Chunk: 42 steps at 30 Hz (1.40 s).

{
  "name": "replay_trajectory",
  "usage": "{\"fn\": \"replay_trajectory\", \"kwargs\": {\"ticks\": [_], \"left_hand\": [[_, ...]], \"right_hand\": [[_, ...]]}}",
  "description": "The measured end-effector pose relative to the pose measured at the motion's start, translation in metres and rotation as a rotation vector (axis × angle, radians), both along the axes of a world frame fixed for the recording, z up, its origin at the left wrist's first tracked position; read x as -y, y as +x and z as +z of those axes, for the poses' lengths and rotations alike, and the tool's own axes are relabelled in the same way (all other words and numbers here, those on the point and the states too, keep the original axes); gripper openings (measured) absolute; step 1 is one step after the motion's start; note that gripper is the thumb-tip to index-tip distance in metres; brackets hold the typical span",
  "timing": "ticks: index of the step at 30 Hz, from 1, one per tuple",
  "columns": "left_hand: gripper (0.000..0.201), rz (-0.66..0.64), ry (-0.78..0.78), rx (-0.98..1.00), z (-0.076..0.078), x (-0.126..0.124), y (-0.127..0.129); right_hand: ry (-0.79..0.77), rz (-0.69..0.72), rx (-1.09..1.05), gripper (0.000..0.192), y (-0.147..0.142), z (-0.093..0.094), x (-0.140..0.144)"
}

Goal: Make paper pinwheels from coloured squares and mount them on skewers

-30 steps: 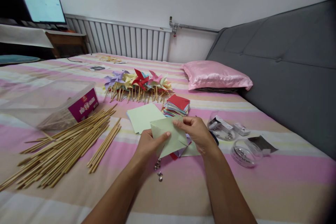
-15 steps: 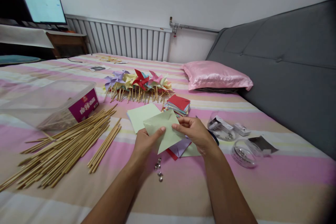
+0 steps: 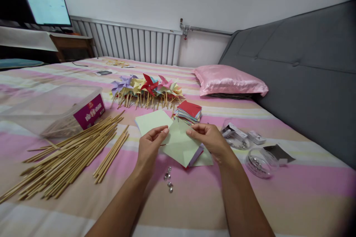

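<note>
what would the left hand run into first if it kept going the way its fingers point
The left hand points up and away across the bed, so it would probably meet the loose green sheet first, then the pinwheels beyond; depth is hard to judge.

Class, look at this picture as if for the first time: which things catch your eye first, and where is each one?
In the middle, the left hand and right hand hold a pale green paper over the striped bed. Behind them lies a row of coloured pinwheels. To the left a big heap of wooden sticks spreads out beside a clear box.
</note>
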<state>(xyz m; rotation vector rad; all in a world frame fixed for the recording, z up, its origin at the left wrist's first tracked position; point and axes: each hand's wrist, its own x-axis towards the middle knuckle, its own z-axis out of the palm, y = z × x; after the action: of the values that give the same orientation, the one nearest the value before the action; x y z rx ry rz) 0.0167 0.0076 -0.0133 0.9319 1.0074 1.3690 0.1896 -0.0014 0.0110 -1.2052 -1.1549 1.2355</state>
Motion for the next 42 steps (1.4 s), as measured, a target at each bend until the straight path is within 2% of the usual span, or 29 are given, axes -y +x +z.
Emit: {"fn": "replay_trajectory", "kwargs": {"ticks": [6, 12, 19, 27, 31, 36, 42], "left_hand": [[0.032, -0.093, 0.021, -0.07, 0.001, 0.0036, 0.0027], [0.034, -0.152, -0.021, -0.187, -0.0026, 0.0003, 0.0026], [0.035, -0.189, -0.042, -0.156, -0.0041, 0.0024, 0.0012], [0.037, -0.1, -0.049, -0.035, 0.0004, 0.0035, 0.0007], [0.038, -0.087, -0.06, -0.008, 0.0008, 0.0029, 0.0009], [0.038, -0.13, -0.055, -0.026, 0.0007, 0.0037, 0.0008], [0.035, -0.23, -0.049, -0.046, 0.0019, 0.006, 0.0017]], "right_hand": [[-0.008, 0.009, 0.009, 0.032, -0.0004, 0.0002, 0.0008], [0.029, 0.023, -0.002, 0.029, -0.0041, 0.0013, 0.0018], [0.055, -0.015, 0.013, 0.029, -0.0078, 0.0019, 0.0008], [0.028, 0.07, -0.035, 0.038, -0.0073, 0.0021, 0.0007], [0.027, 0.068, -0.032, 0.04, -0.0073, 0.0019, 0.0002], [0.056, 0.009, -0.016, 0.038, -0.0067, -0.0017, -0.0027], [0.087, -0.056, -0.1, 0.042, -0.0063, -0.007, -0.0071]]}}
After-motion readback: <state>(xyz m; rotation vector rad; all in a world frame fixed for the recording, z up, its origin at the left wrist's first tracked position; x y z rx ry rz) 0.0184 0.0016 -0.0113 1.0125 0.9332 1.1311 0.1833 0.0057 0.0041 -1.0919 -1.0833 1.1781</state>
